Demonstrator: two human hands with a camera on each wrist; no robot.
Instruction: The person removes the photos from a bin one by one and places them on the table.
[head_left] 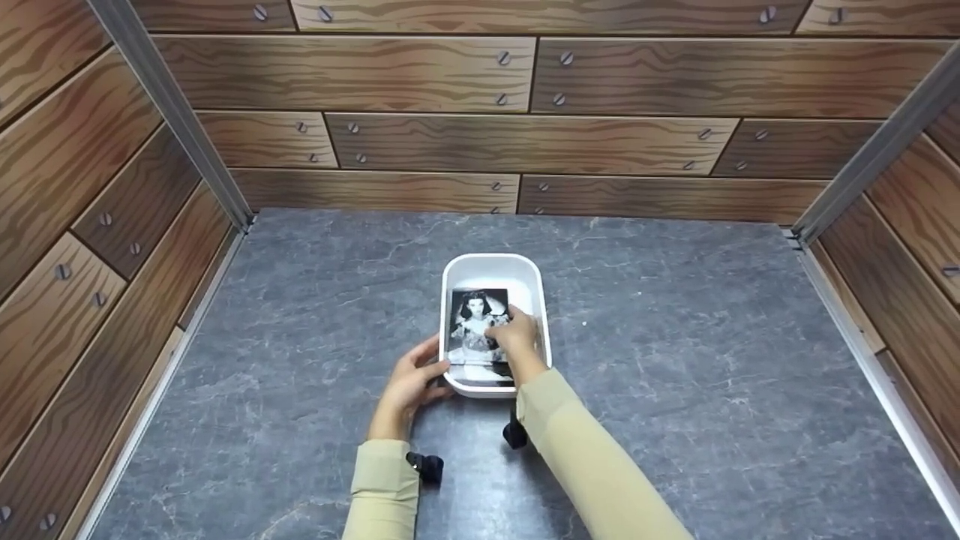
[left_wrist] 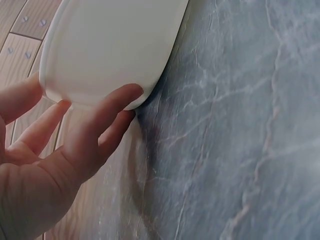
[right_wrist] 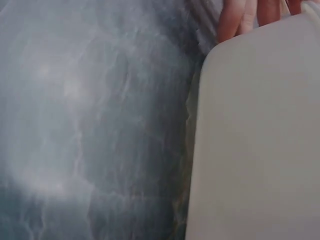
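A white plastic container [head_left: 496, 262] with rounded corners stands on the grey marbled surface, in the middle of the head view. My left hand [head_left: 409, 381] holds its near left corner, thumb at the rim and fingers against the outer wall. In the left wrist view those fingers [left_wrist: 117, 102] spread around the corner. My right hand [head_left: 517, 337] reaches inside and pinches a black-and-white photo [head_left: 474, 322] of a person by its right edge, thumb on the printed face. Below it, another dark print [head_left: 491, 373] shows partly at the container's near end. The container wall hides my right hand in the right wrist view.
Wood-patterned panels [head_left: 427, 75] wall in the surface [head_left: 675, 360] at the back and both sides. Metal posts [head_left: 180, 120] stand at the back corners, and pale metal strips run along the side edges.
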